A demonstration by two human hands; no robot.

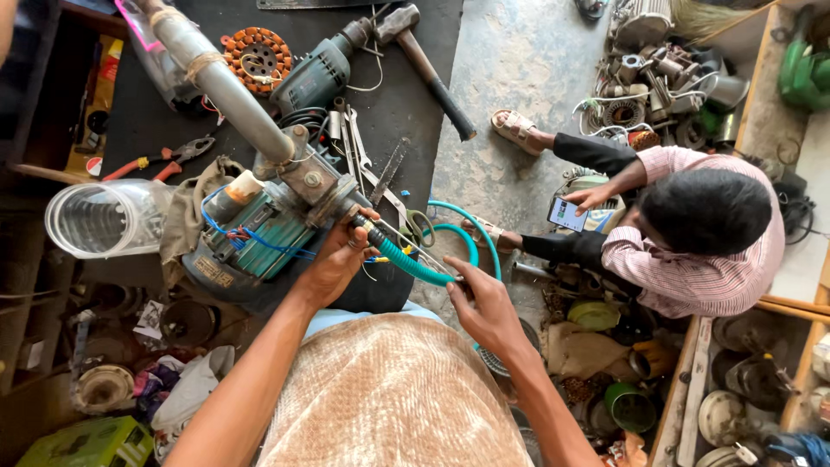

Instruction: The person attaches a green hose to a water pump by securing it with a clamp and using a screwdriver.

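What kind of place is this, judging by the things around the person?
Most likely a small repair workshop for electric motors and pumps. A water pump lies on the black bench, with an electric drill, a hammer and a copper-wound stator. Metal motor parts are piled on the floor.

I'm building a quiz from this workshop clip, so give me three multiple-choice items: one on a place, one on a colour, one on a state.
1. Where does the hammer lie?
A. on the dark bench top beside the drill
B. on the floor by the sandal
C. in the clear jar

2. What colour is the hose that the hands work on?
A. red
B. teal
C. black

3. What is the left hand doing?
A. resting open on the lap
B. holding pliers
C. gripping the hose end at the pump

Answers: 1 A, its head rests next to the drill on the bench. 2 B, the ribbed hose is blue-green. 3 C, its fingers close around the fitting while the right hand holds the hose further along.
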